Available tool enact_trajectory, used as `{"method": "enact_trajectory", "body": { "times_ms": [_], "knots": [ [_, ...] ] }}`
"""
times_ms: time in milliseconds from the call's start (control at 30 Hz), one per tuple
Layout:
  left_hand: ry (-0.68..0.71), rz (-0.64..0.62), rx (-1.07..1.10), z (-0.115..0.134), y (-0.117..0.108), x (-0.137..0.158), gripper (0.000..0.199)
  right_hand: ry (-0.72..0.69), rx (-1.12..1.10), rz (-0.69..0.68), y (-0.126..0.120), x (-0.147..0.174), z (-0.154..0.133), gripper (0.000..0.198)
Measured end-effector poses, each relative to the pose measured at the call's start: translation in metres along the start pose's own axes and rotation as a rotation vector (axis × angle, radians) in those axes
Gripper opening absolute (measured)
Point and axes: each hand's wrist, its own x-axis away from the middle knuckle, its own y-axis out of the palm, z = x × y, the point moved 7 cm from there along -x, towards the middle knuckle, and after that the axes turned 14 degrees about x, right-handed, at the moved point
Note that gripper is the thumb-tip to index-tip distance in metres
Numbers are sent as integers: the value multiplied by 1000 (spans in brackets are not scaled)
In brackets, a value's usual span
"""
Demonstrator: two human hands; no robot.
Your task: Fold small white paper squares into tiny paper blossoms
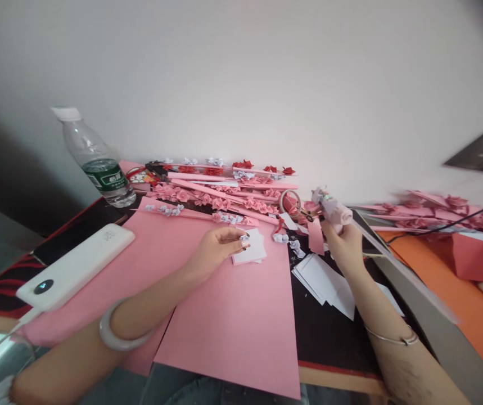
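My left hand (224, 246) is closed in a pinch on a small white paper flower (244, 238), just above a stack of white paper squares (254, 250). The squares lie on a large pink paper sheet (241, 315). On the right, my right hand (346, 244) grips a pale paper flower stem (401, 264), its far end blurred and slanting down to the right. Whitish flowers (321, 195) sit at its upper end. Loose white paper flowers (280, 238) and a fan of white paper sheets (323, 281) lie between the hands.
Pink flower stems (207, 197) are heaped along the wall, with more pink flowers (447, 208) at the right. A tape roll (290, 203) is near the middle. A water bottle (98, 163) and white power bank (76, 267) stand left. Orange paper (447, 287) lies right.
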Motion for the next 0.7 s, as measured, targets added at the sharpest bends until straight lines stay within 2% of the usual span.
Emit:
{"method": "enact_trajectory", "body": {
  "times_ms": [100, 200, 267, 333, 467, 700],
  "knots": [
    [72, -11, -99, 6, 1, 2, 24, 3, -233, -180, 13, 4, -4, 23],
    [109, -1, -185, 9, 2, 3, 22, -53, -493, -493, 31, 17, -21, 23],
    [120, 5, -222, 10, 2, 3, 21, -114, -543, -690, 40, 30, -34, 25],
    [135, -2, -231, 11, 3, 3, 20, -163, -538, -826, 46, 42, -43, 26],
    [159, -1, -245, 11, 3, 4, 19, -185, -527, -906, 52, 56, -50, 27],
    [170, -20, -274, 10, 6, 6, 17, -180, -492, -932, 57, 61, -50, 30]
  ]
}}
